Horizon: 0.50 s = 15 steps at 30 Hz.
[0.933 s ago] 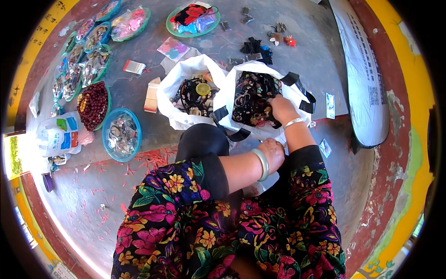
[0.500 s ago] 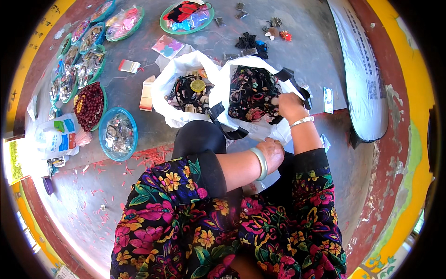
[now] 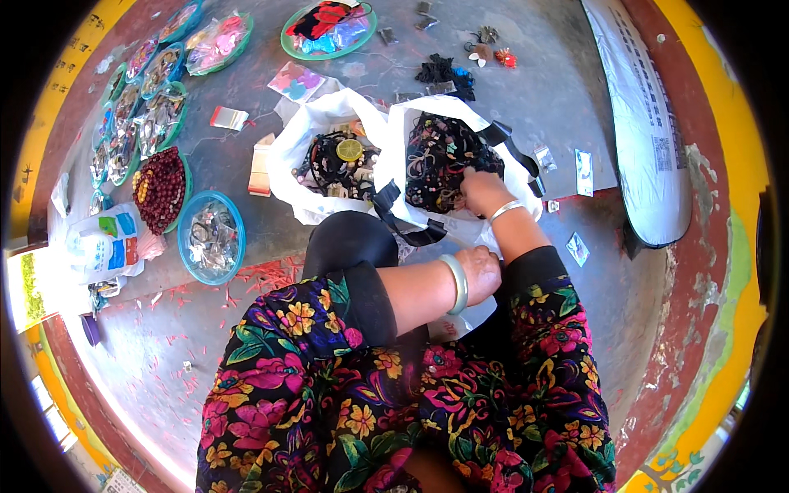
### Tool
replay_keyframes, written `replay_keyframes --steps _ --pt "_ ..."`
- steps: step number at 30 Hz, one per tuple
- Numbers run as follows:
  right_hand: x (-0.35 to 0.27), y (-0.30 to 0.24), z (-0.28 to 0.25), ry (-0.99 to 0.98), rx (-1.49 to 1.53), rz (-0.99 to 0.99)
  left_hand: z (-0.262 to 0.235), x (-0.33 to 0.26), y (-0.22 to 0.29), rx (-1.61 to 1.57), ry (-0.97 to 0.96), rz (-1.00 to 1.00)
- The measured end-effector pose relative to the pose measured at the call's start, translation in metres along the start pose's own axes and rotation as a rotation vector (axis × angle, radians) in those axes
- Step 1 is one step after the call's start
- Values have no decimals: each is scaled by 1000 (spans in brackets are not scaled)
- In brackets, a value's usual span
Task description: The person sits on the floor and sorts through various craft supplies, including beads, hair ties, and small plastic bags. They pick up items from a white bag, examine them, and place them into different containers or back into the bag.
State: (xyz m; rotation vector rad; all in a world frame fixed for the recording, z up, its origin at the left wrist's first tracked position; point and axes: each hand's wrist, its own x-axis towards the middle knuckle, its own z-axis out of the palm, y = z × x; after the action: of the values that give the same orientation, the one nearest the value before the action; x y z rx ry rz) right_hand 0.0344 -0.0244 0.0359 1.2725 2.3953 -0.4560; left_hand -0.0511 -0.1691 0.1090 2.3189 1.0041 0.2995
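My right hand (image 3: 485,194) reaches into the right-hand white bag (image 3: 526,185), its fingers bent down among a dark heap of hair ties (image 3: 448,156). What lies between those fingertips is hidden. Close to my lap, below that bag, my left hand (image 3: 478,269) is closed with its back up, and anything in it is out of sight. A second white bag (image 3: 288,177) stands against the first on the left. It holds dark hair ties with beads and a round yellow piece like a lemon slice (image 3: 349,150). Black straps (image 3: 415,230) hang over the bag rims.
Left of the bags are a blue basket (image 3: 238,238) of small packets, a heap of dark red beads (image 3: 160,189) and several filled baskets. A green tray (image 3: 370,33) stands at the far side. Black bundles (image 3: 444,78) and small packets lie beyond the bags; a long silver-white panel (image 3: 649,148) lies right.
My right hand has moved left and a little toward me inside the right-hand bag, off its right rim. Small packets beside that bag now show. My left hand stays nearly where it was.
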Motion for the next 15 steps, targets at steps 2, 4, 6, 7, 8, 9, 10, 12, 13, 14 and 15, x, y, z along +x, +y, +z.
replay_keyframes --steps 2,4,6,7,8,9,10,12,13,14,15 --pt "-2 10 -17 14 151 15 1 2 -1 -21 40 -11" --pt "-15 12 -50 -26 148 -37 -2 1 -1 5 22 -2" --pt "-17 21 -54 -73 -39 -12 -4 1 1 26 15 18" --pt "-19 23 -54 -73 -94 47 -5 2 2 32 20 32" --pt "-24 24 -54 -74 -146 112 -6 2 3 37 23 50" --pt "-28 24 -54 -74 -200 175 -4 3 3 37 30 55" --pt "-30 24 -52 -33 -222 180 -3 3 3 37 39 59" --pt "-34 13 -55 52 -266 186 -4 4 3 38 25 69" --pt "-33 9 -58 27 -265 147 -5 5 3 39 5 74" --pt "-31 5 -57 65 -188 100 -7 4 3 40 -17 79" --pt "-27 2 -54 104 -112 52 -7 4 3 41 -23 70"
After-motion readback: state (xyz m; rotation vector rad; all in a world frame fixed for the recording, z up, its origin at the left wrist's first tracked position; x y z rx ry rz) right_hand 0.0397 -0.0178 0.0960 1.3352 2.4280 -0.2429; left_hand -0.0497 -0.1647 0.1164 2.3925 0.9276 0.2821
